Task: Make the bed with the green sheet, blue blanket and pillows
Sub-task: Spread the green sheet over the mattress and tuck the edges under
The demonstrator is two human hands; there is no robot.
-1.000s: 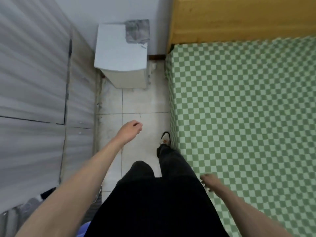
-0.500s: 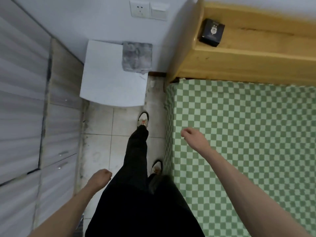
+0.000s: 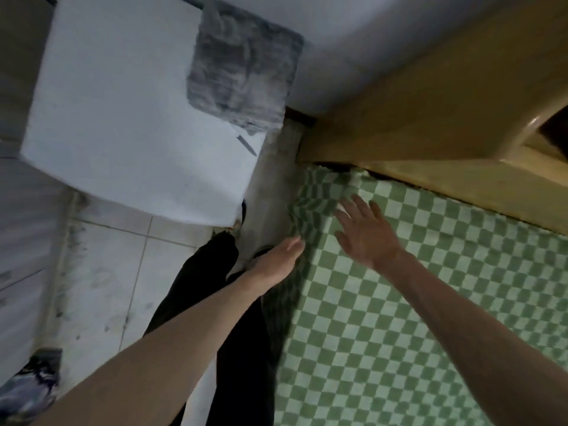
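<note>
Covering the whole right half of the view, the one green sheet [image 3: 415,302] lies flat on the bed, its checked cloth reaching up to the wooden headboard [image 3: 430,124] and bunching into wrinkles at the top left corner of the mattress. One white cabinet [image 3: 123,118] stands against the wall left of that corner, with a single grey cloth [image 3: 242,72] lying on its far right corner and a small dark object just below the cloth. A narrow strip of tiled floor [image 3: 116,272] runs between the cabinet and the bed's left edge, and the person's dark trouser legs [image 3: 199,287] fill most of it. Two hands show. The right hand [image 3: 365,235] is spread wide with straight fingers over the sheet near the wrinkled corner; whether it touches the cloth cannot be told. The left hand [image 3: 279,256] reaches to the sheet's left edge, its fingers hidden, so its grip cannot be told.
</note>
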